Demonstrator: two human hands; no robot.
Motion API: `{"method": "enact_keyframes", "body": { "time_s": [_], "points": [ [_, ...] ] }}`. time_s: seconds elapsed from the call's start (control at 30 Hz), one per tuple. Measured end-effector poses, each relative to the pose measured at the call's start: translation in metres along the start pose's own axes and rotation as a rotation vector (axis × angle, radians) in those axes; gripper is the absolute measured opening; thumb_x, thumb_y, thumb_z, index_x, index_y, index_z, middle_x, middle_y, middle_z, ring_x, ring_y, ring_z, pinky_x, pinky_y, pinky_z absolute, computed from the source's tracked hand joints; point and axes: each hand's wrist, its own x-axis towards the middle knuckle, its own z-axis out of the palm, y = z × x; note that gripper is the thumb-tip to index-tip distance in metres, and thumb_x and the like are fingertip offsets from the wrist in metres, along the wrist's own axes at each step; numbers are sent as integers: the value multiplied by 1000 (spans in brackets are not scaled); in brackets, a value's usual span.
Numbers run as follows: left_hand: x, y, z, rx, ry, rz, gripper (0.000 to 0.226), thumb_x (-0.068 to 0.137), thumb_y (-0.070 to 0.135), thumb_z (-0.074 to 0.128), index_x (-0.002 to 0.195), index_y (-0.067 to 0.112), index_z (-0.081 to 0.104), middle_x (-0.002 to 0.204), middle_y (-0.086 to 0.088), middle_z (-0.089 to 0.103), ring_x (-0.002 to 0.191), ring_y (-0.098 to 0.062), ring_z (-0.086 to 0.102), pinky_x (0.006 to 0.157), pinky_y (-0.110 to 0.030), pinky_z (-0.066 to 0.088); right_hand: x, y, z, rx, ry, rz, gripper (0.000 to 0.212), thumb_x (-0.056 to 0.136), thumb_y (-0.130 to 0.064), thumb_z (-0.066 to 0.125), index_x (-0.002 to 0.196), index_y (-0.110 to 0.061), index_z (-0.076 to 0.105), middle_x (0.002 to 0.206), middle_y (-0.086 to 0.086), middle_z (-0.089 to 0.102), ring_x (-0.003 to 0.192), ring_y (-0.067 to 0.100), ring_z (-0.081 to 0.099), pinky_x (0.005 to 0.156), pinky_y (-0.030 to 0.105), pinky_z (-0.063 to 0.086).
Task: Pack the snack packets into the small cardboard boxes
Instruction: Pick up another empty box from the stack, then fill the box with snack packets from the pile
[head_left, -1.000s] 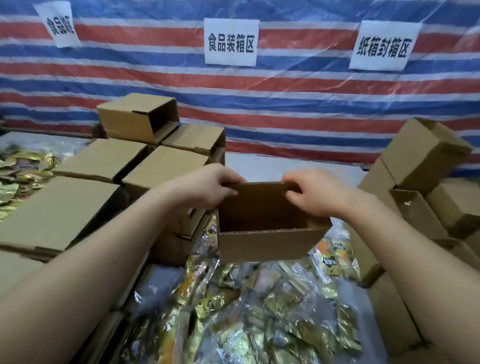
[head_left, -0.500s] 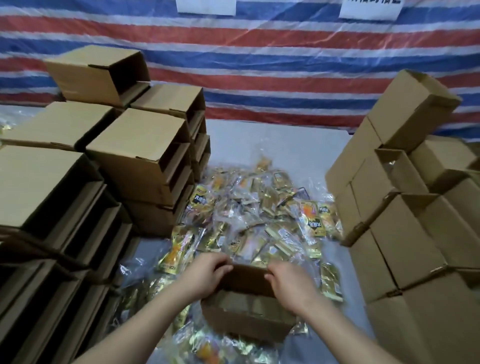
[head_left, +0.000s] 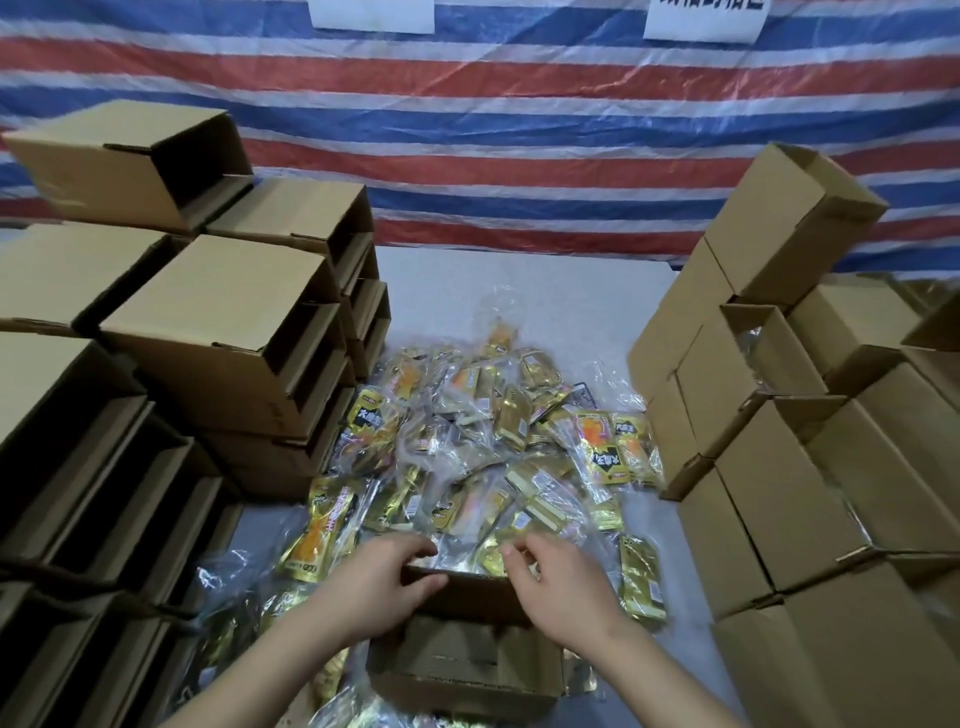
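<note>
An open small cardboard box (head_left: 465, 660) is sitting at about 6 o'clock, low in the view, resting on the near edge of a heap of snack packets (head_left: 483, 457). The left hand (head_left: 376, 587) is gripping the box's far rim at its 10 o'clock corner, fingers curled over the edge and thumb pressing the outside. The right hand (head_left: 553, 582) is hovering over the rim's 2 o'clock corner with fingers loosely curled; whether they are pinching the rim or a packet, I cannot tell. The gold and clear packets are spreading from the box toward 12 o'clock across the grey table (head_left: 519, 291). Empty boxes lying on their sides are piling up in a stack at 9 o'clock (head_left: 218, 322), and another stack is rising at 3 o'clock (head_left: 789, 415). A striped tarp (head_left: 493, 130) is hanging behind at 12 o'clock, with white signs (head_left: 371, 13) showing at its top edge.
</note>
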Motion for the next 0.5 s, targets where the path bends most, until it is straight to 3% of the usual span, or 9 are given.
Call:
{"method": "enact_keyframes", "body": {
  "time_s": [0.07,0.17,0.37,0.43,0.5],
  "points": [
    [10,12,-8,78,-106,-1,58,87,65,56,135,33,54,133,18,57,121,-3,53,101,-24,44,1,5,1,49,-13,7,42,102,-55,30,108,-32,64,97,-19,59,87,2,54,80,28,47],
    [33,38,-19,145,-316,47,67,85,66,57,142,32,46,143,13,51,130,-10,49,108,-32,41,0,11,7,136,-66,62,43,102,-57,27,81,-33,56,78,-17,57,76,-2,54,75,27,47],
    [83,75,-38,260,-803,24,67,85,59,65,141,27,47,132,9,60,119,-16,57,91,-30,46,34,41,-2,340,-23,270,42,105,-49,28,95,-27,63,83,-10,62,77,1,57,67,20,43],
    [100,85,-37,317,-838,27,67,87,63,59,142,26,46,135,7,59,120,-18,57,90,-32,45,58,65,-11,358,40,348,40,106,-44,32,91,-22,62,83,-6,63,77,9,59,70,30,46],
    [120,98,-29,293,-709,64,62,94,61,49,142,23,47,140,2,56,123,-21,55,95,-34,44,84,91,-20,342,64,422,32,104,-39,39,105,-19,64,91,-4,63,82,13,60,71,33,48]
  ]
}}
